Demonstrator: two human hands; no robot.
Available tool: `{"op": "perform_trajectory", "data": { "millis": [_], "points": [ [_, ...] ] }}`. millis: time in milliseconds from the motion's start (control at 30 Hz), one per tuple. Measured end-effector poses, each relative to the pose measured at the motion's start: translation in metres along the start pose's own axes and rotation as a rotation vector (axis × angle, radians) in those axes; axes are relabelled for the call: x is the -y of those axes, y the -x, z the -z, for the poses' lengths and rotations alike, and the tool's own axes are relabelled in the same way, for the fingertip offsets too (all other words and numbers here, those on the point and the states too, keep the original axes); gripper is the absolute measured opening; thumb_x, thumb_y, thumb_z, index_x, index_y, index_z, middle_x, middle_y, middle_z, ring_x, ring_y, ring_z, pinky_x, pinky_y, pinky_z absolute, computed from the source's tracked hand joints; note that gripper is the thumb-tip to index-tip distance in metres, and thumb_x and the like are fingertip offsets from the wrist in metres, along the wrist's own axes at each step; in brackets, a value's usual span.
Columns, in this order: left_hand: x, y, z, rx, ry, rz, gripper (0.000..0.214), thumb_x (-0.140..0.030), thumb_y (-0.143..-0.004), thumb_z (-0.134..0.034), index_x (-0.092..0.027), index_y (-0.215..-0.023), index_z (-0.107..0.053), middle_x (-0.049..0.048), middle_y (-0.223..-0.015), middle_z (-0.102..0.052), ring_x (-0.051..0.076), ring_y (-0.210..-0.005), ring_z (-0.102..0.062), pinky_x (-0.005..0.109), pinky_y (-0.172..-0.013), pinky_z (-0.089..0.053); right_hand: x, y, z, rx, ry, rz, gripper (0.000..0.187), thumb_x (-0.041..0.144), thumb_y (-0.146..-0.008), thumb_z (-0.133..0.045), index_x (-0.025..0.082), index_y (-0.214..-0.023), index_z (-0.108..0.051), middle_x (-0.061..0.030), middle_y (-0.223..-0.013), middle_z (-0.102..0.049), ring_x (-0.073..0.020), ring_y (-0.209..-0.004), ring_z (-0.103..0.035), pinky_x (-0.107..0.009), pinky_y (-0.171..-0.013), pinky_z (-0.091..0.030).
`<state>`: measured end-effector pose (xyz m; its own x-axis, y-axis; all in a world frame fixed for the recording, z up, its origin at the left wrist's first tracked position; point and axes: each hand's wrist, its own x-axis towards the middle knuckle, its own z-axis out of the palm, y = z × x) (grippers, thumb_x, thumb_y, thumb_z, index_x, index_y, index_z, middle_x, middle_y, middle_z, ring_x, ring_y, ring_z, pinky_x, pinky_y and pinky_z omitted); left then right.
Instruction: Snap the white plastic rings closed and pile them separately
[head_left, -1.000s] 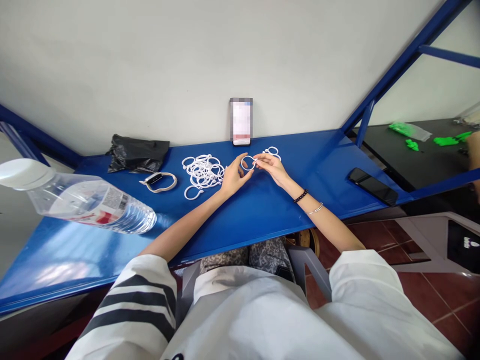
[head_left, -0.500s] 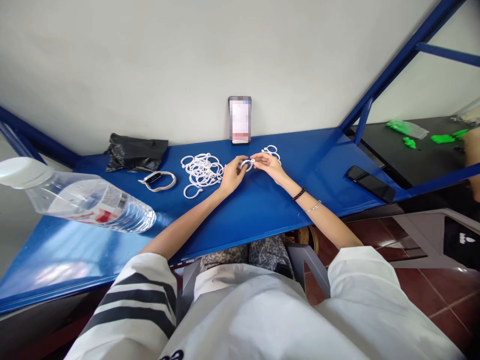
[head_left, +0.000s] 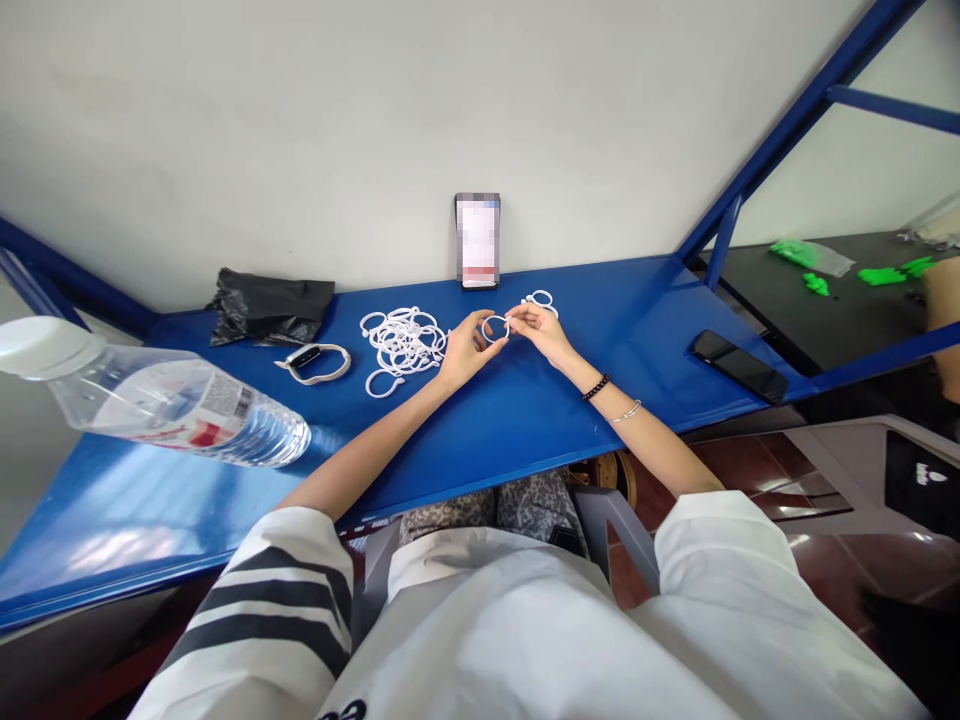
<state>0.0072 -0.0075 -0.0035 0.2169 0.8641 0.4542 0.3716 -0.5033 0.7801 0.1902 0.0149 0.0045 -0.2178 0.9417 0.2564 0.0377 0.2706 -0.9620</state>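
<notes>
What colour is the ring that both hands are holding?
White. The ring shows best in the head view, pinched between the left hand and right hand.

Ring (head_left: 495, 328): white plastic, smooth, thin; pinched between fingertips of left hand (head_left: 463, 355) & right hand (head_left: 541, 332). Ring pile (head_left: 401, 345) and 2nd small cluster (head_left: 541, 299): same white plastic, slight sheen. Table (head_left: 525, 410): painted metal, blue, glossy, w/ pale reflections near front edge. Frame strut (head_left: 787, 140): blue painted metal, smooth. Bottle (head_left: 180, 405): clear plastic, glossy, w/ printed paper-like label; cap white, matt. Bag (head_left: 270, 305): black plastic film, crinkled, faint shine. Watch strap (head_left: 315, 364): pale, rubbery, matt. Phone (head_left: 739, 365): black glass face, glossy. Wall (head_left: 375, 120): matt, whitish, smooth. Sleeves (head_left: 277, 600): soft woven cloth, matt. Right wrist: dark bead bracelet (head_left: 598, 388), thin shiny metal bangle (head_left: 626, 412).
</notes>
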Motion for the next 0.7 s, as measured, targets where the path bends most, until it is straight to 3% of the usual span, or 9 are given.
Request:
{"op": "perform_trajectory", "data": {
  "millis": [367,700],
  "points": [
    [0.0051,0.0005,-0.0014,-0.009,-0.113,-0.078,0.042,-0.03,-0.082,-0.067,-0.018,-0.119,-0.052,0.0023,-0.093,-0.063,0.006,-0.054,-0.053,0.024,-0.062,-0.051,0.0042,0.0013,-0.0013,0.017,0.004,0.02,0.037,0.052,-0.071,-0.075,0.02,-0.083,-0.061,-0.0009,-0.08,-0.065,-0.0146,-0.074,-0.06,-0.031,-0.075,-0.052],
    [0.0025,0.001,-0.0011,0.015,-0.138,-0.057,0.041,-0.028,-0.081,-0.066,-0.017,-0.119,-0.055,0.0026,-0.093,-0.065,0.007,-0.053,-0.053,0.024,-0.063,-0.051,0.0044,0.0009,-0.0003,0.029,-0.013,0.027,0.035,0.051,-0.072,-0.075,0.021,-0.079,-0.058,0.0,-0.077,-0.064,-0.015,-0.073,-0.06,-0.031,-0.075,-0.052]
  ]
}}
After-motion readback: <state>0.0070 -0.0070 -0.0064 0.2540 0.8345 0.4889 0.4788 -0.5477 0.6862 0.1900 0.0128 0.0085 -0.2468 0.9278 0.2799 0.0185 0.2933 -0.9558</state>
